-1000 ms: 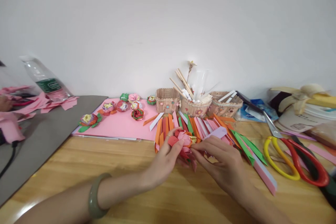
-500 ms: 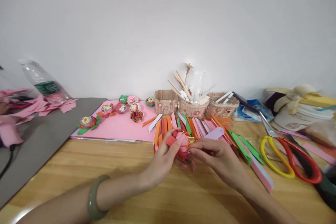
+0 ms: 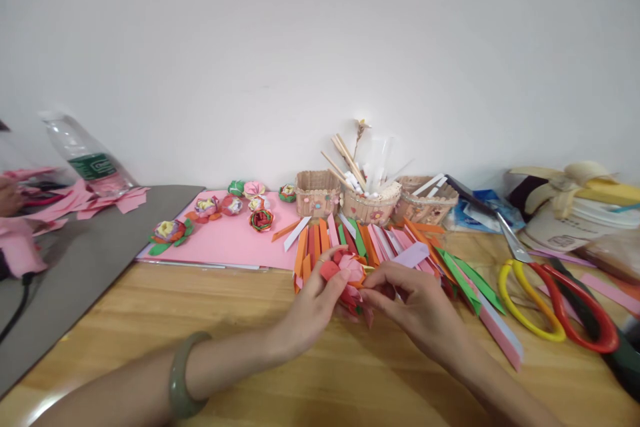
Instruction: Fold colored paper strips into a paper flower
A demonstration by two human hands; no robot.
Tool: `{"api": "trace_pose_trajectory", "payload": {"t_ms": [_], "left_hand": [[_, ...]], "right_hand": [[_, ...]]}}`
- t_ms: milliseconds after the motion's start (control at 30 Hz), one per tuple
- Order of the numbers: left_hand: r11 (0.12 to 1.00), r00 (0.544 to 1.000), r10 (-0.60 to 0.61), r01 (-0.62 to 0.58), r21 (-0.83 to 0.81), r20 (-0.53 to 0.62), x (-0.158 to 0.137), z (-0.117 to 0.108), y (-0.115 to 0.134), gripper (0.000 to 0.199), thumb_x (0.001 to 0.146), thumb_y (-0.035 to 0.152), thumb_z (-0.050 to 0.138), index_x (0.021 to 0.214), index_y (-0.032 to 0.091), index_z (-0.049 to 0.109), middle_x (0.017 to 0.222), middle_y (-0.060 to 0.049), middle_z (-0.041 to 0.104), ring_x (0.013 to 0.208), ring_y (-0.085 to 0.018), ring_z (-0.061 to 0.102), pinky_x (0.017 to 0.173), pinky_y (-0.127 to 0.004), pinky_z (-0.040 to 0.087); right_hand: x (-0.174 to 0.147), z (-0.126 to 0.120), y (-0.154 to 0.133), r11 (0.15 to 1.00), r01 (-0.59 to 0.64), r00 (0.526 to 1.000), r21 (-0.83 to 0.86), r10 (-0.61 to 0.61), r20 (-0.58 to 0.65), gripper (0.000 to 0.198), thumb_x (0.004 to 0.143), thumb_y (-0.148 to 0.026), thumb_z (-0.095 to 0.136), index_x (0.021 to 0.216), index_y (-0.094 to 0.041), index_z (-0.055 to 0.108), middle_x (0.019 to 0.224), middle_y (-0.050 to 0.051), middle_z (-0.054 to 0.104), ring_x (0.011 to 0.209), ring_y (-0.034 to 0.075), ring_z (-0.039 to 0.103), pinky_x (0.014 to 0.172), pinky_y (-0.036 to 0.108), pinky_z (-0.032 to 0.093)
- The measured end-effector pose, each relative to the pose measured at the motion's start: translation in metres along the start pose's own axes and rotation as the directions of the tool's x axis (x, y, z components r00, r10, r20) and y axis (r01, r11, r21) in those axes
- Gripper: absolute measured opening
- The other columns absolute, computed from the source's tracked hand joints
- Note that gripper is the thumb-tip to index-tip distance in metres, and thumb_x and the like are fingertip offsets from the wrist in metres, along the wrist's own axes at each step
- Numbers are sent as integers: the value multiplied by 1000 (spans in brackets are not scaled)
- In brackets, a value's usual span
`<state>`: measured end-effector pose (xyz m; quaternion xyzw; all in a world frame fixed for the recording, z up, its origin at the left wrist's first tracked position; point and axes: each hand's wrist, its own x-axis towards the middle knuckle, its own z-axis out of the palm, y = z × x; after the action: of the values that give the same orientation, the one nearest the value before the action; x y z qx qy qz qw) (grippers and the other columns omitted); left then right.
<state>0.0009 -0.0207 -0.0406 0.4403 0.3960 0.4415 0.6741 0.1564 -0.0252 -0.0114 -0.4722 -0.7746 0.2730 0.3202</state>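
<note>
Left hand [image 3: 315, 300] is gripping a red-pink paper flower [image 3: 353, 269] right of the pink sheet [image 3: 225, 240], right hand [image 3: 417, 297] is pinching the flower's edge, and I'm judging it part-built, finished-looking flowers [image 3: 261, 219] lying on the sheet, unused strips [image 3: 411, 255] right of it.

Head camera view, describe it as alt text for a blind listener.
A left hand holds a pink and red paper flower while the right hand pinches its edge. Colored paper strips lie behind, with flowers left, baskets beyond and scissors right.
</note>
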Motion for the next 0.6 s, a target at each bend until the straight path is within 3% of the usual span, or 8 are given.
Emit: {"api": "trace_pose_trajectory", "payload": {"t_ms": [333, 500, 600], "left_hand": [[999, 1000, 16, -15, 43, -19, 1, -1, 0, 55, 79, 44, 49, 127, 23, 33, 103, -7, 58, 74, -15, 58, 58, -26, 51], [980, 993, 120, -115, 161, -19, -1, -1, 3, 43, 82, 38, 48, 120, 20, 43, 115, -7, 54, 103, -19, 51, 90, -30, 41], [976, 992, 123, -123, 181, 14, -2, -2, 4, 43, 83, 38, 46, 121, 19, 42, 115, -7, 54, 104, -18, 51, 92, -30, 38]], "right_hand": [[-1, -1, -1, 999, 47, 999, -13, -47, -10, 22, 85, -22, 49, 68, -19, 62, 67, 1, 62, 63, 13, 57, 60, 25, 43], [-1, 0, -1, 999, 3, 1000, -48, -4, -20, 19, 80, -22, 56, 63, -19, 62, 59, -2, 63, 55, 12, 55, 53, 22, 39], [0, 1, 0, 998, -8, 1000, -67, 7, -19, 19, 79, -21, 59, 60, -19, 61, 55, -3, 62, 50, 11, 52, 49, 21, 36]]}}
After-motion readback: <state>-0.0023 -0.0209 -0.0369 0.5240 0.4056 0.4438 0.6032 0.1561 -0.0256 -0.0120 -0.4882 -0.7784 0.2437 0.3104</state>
